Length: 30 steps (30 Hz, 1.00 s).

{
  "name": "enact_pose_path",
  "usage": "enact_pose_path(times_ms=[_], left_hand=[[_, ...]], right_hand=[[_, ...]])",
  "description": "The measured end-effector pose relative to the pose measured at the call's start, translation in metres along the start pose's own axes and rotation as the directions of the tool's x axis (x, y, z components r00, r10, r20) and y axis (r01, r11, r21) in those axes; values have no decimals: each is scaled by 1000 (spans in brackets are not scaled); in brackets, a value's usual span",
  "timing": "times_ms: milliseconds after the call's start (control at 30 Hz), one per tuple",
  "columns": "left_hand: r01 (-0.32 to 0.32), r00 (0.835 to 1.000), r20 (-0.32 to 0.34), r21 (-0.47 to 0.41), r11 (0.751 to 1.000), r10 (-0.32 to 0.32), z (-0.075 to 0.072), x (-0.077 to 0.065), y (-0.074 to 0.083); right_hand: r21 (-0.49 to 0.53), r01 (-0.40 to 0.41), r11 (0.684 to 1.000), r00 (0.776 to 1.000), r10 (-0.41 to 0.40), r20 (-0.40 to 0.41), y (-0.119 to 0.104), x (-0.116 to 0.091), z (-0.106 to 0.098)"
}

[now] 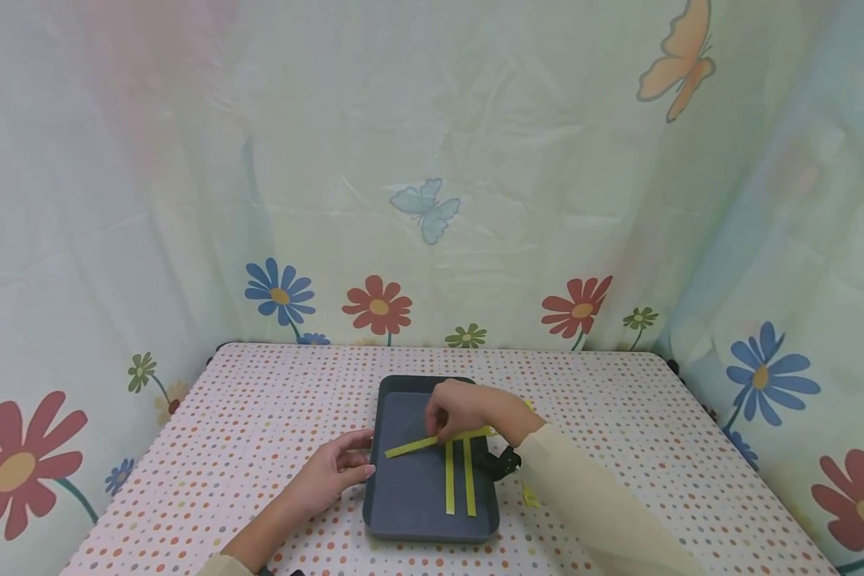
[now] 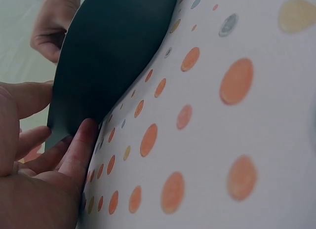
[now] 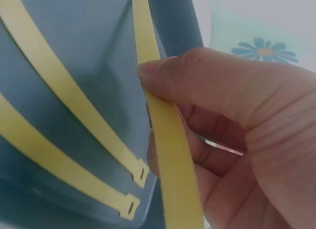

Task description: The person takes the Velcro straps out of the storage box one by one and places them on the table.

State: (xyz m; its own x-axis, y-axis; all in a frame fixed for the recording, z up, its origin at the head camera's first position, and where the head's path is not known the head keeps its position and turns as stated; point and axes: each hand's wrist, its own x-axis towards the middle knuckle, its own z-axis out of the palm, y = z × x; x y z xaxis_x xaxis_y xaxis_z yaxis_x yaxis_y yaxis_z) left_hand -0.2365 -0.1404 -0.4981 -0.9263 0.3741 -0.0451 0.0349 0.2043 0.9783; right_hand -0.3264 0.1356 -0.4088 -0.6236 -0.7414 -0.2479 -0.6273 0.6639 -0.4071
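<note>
A dark grey rectangular tray lies on the dotted tabletop. Two yellow cable straps, the left strap and the right strap, lie side by side along its right half; slotted ends show in the right wrist view. Above the tray, my right hand pinches a third yellow cable strap between thumb and fingers, and it stretches out to both sides of the grip. My left hand touches the outer left wall of the tray with its fingertips, fingers loosely bent and not wrapped round it.
More yellow strap pieces show on the table just right of the tray, partly covered by my right forearm. The dotted table is bordered at the back and sides by a flowered curtain.
</note>
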Motion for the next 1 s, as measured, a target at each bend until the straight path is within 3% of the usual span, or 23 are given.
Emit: enact_pose_path(times_ms=[133, 433, 667, 1000], left_hand=[[2, 1000, 3, 8, 1000, -2, -1, 0, -1], [-12, 1000, 10, 22, 1000, 12, 0, -1, -1], [16, 1000, -2, 12, 1000, -16, 1, -2, 2], [10, 1000, -14, -3, 1000, -10, 2, -2, 4]], right_hand=[[46, -5, 999, 1000, 7, -26, 7, -7, -1], [115, 62, 991, 991, -48, -122, 23, -24, -1], [194, 59, 979, 976, -15, -217, 32, -38, 2], [300, 55, 952, 958, 34, -283, 43, -49, 6]])
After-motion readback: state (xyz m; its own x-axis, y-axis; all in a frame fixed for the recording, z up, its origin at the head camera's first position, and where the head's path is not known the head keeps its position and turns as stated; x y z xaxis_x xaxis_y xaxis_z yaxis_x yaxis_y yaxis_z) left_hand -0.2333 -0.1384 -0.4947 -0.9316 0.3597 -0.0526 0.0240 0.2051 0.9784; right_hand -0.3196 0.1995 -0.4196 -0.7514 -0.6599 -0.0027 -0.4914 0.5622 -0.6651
